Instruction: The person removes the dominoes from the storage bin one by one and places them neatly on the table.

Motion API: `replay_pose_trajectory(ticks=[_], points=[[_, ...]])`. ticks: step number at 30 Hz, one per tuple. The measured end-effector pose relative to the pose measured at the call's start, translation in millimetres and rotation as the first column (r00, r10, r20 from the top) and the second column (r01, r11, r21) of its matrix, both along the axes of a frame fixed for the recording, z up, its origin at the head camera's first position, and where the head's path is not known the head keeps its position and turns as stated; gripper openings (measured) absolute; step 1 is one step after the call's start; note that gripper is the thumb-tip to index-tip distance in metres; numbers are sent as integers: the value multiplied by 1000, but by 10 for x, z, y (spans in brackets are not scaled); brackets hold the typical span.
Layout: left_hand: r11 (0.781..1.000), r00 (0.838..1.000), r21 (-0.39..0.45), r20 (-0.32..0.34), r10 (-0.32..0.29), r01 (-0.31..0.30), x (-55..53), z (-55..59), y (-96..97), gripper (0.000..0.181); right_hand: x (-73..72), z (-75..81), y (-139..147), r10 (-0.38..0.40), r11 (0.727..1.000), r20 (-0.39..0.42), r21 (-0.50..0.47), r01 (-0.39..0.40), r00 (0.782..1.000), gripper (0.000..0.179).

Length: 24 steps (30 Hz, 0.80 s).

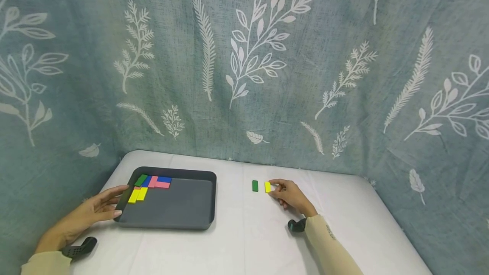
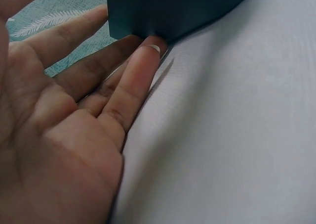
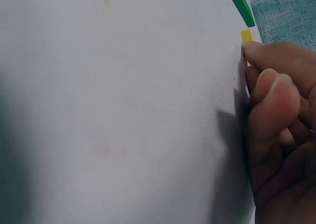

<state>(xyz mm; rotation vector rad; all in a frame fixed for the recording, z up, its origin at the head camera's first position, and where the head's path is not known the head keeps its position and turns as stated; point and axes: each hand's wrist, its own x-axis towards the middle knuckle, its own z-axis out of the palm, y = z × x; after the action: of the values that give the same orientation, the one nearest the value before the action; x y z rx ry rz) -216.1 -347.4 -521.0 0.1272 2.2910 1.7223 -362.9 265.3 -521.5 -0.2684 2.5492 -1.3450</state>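
Observation:
My right hand [image 1: 291, 195] pinches a small yellow block [image 1: 268, 187] between thumb and fingers on the right part of the table. Just left of it lies a green block [image 1: 255, 186]. In the right wrist view only one end of the yellow block [image 3: 246, 35] shows past the fingers. My left hand [image 1: 93, 208] is at the left side of a dark grey tray [image 1: 166, 225], thumb and fingers spread. Seen from the left wrist, its fingertips [image 2: 139, 70] touch the tray's outer wall [image 2: 173, 9].
Inside the tray's far left corner several blocks lie flat together, among them a green block [image 1: 141, 180], a pink block [image 1: 162, 185] and a yellow block [image 1: 141, 194]. White cloth [image 1: 237, 241] covers the table. A patterned curtain [image 1: 244, 130] hangs behind it.

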Motion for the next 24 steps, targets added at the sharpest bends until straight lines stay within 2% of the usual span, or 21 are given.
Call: replay_pose_trajectory(ticks=[7,13,19,24], points=[[999,999,-21,32,28,-27,-28,1,10,78,16,18,3,-3,1000,16,-18,3,1000,50],[999,1000,-44,1,19,-19,-40,5,-8,76,11,73,-24,35,998,21,-61,-33,999,58],[1000,1000,-24,7,14,-14,-33,-26,-13,75,37,151,-119,36,998,10,-55,-35,999,55],[1000,1000,1,9,14,-14,-20,-35,-4,74,38,252,-256,41,996,-35,-74,-44,999,49]])
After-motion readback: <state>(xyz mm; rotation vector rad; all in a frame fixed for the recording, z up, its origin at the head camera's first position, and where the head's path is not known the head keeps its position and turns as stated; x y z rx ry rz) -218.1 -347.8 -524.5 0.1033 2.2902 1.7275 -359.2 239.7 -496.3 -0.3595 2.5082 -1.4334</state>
